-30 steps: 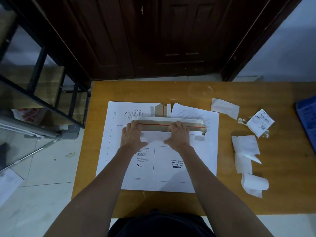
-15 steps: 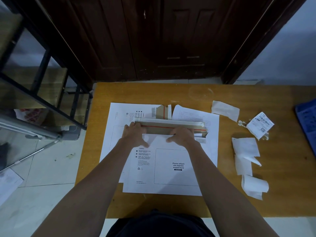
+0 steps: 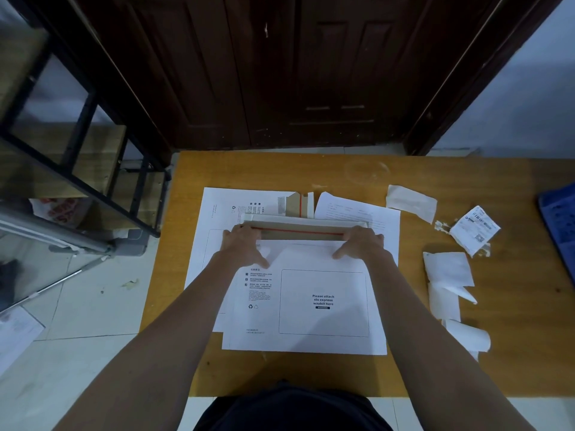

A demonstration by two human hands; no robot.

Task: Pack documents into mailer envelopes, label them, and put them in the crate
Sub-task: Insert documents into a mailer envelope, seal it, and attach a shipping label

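Observation:
A white mailer envelope (image 3: 323, 303) printed "Please attach sto express waybill here" lies on the wooden table (image 3: 516, 321) in front of me. Its brown flap (image 3: 301, 234) with a red tear strip is raised along the far edge. My left hand (image 3: 244, 245) holds the flap's left end and my right hand (image 3: 357, 245) holds its right end. On both, the fingers curl over the flap and the thumbs lie on the envelope's face. A second mailer (image 3: 217, 213) and a printed document (image 3: 357, 209) lie underneath. A blue crate (image 3: 560, 222) shows at the right edge.
A crumpled waybill label (image 3: 474, 230) and several peeled backing papers (image 3: 448, 275) lie on the table to the right. A black metal shelf (image 3: 77, 150) stands beyond the table's left edge. A dark wooden door is behind the table.
Both hands have slid apart along the flap, from near its middle out to its two ends. The envelope has shifted slightly toward me.

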